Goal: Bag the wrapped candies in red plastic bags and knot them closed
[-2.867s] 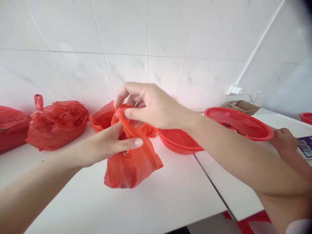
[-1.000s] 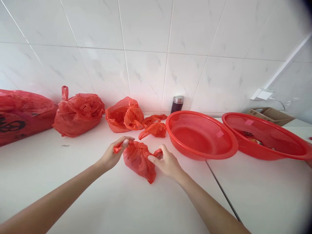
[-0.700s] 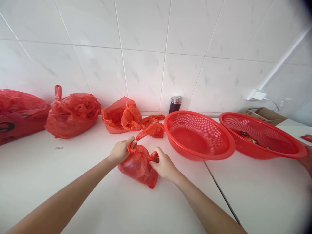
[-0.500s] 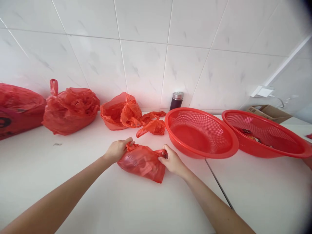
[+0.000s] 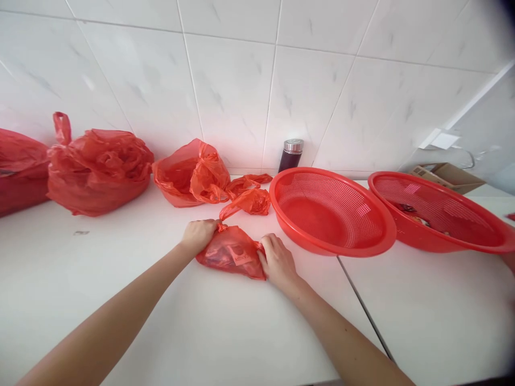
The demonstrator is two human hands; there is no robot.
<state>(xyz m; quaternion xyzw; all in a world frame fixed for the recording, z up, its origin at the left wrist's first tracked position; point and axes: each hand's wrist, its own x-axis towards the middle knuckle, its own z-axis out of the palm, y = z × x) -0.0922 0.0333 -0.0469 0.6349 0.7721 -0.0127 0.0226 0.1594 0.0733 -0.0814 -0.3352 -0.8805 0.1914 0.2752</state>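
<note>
A small red plastic bag [image 5: 231,254] lies on the white table between my hands. Something packed shows through its thin film, with a pale label bearing print; what it is I cannot make out. My left hand [image 5: 200,236] is closed on the bag's upper left corner, where the film is bunched. My right hand [image 5: 277,262] grips the upper right corner, its fingertips partly hidden. Just behind the bag are crumpled red plastic bags [image 5: 255,202], and a loosely gathered red bag [image 5: 177,174] stands by the wall.
An empty red colander [image 5: 317,220] stands to the right, with a second red colander [image 5: 454,214] holding small items beyond it. A dark flask [image 5: 290,155] and a cardboard box [image 5: 458,177] stand by the wall. Full red bags [image 5: 100,171] sit at left. A seam [image 5: 364,305] crosses the table.
The bag's film is drawn tighter and its printed label now shows. My right hand has turned more over its corner. The view has shifted, moving the surroundings slightly up.
</note>
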